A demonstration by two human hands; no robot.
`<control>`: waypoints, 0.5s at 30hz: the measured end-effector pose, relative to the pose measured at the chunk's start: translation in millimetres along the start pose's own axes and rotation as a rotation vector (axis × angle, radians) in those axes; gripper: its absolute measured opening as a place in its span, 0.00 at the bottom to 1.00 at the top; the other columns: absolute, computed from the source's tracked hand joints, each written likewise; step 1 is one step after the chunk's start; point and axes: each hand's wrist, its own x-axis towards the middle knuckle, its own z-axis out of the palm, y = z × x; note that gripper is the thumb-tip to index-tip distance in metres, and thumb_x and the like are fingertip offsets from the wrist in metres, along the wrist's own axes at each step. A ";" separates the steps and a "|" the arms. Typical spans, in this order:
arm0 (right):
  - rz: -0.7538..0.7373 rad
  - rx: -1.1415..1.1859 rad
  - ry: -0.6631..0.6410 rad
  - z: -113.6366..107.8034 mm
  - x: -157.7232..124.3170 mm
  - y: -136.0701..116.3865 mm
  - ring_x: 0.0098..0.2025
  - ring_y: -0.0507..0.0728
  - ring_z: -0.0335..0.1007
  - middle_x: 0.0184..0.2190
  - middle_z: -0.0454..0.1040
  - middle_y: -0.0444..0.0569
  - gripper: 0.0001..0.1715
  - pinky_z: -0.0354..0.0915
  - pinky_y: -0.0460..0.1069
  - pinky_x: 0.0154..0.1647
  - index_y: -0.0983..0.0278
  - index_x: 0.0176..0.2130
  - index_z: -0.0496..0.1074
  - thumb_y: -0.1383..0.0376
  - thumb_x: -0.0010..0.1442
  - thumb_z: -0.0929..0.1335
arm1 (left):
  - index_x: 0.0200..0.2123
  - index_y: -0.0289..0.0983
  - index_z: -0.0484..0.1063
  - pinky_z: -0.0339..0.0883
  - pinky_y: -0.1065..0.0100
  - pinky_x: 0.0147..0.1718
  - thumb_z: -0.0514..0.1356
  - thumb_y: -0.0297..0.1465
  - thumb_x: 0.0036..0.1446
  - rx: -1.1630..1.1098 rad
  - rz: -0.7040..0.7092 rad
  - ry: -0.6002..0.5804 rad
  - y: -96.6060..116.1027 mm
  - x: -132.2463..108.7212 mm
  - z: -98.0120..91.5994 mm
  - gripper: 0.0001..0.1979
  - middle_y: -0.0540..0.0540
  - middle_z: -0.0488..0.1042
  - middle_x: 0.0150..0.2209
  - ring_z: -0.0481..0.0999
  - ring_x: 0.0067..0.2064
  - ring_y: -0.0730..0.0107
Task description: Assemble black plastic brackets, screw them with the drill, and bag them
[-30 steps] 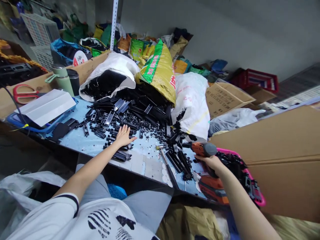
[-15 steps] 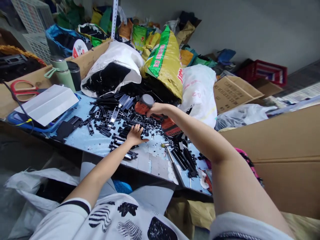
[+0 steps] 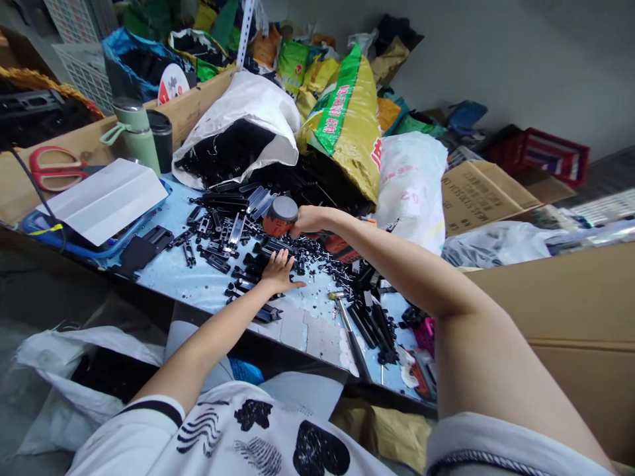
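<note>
My right hand is wrapped round a red and black power tool, held over the pile of small parts. Its working tip is hidden. My left hand lies with fingers spread on a row of black parts near the table's front. Loose screws and small black pieces are scattered right of my left hand. A hammer rests on the blue table, beside a stack of long black strips.
White sack, yellow-green sack and another white sack line the back. At the left are scissors, a blue tray, a green bottle and a dark cup. Cardboard borders the right.
The view has shifted, so the scene sits slightly further right. The power tool in my right hand has tilted and moved slightly left relative to the parts. My left hand stays spread on the parts.
</note>
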 end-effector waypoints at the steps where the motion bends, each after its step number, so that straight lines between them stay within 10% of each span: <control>1: -0.017 -0.007 -0.016 1.9 -4.0 -1.9 0.18 0.49 0.61 0.15 0.65 0.43 0.08 0.55 0.43 0.17 0.70 0.23 0.71 0.65 0.42 0.70 | 0.64 0.31 0.49 0.30 0.50 0.64 0.43 0.62 0.50 -0.004 0.004 0.006 0.0 0.1 -1.2 0.49 0.36 0.43 0.67 0.36 0.68 0.52; 8: -0.059 -0.078 -0.066 17.3 -11.7 -16.4 0.19 0.50 0.62 0.15 0.65 0.42 0.08 0.55 0.43 0.18 0.70 0.26 0.73 0.68 0.42 0.68 | 0.64 0.32 0.49 0.31 0.50 0.63 0.43 0.63 0.48 -0.054 -0.022 -0.035 3.0 -3.5 -10.3 0.50 0.36 0.42 0.67 0.36 0.68 0.49; 15: -0.075 -0.006 -0.013 26.3 -41.3 -29.4 0.20 0.50 0.64 0.17 0.67 0.43 0.11 0.58 0.43 0.20 0.69 0.29 0.73 0.64 0.43 0.70 | 0.64 0.24 0.46 0.30 0.51 0.64 0.41 0.63 0.50 -0.033 -0.055 -0.001 9.1 -66.1 -7.7 0.53 0.31 0.40 0.67 0.35 0.68 0.48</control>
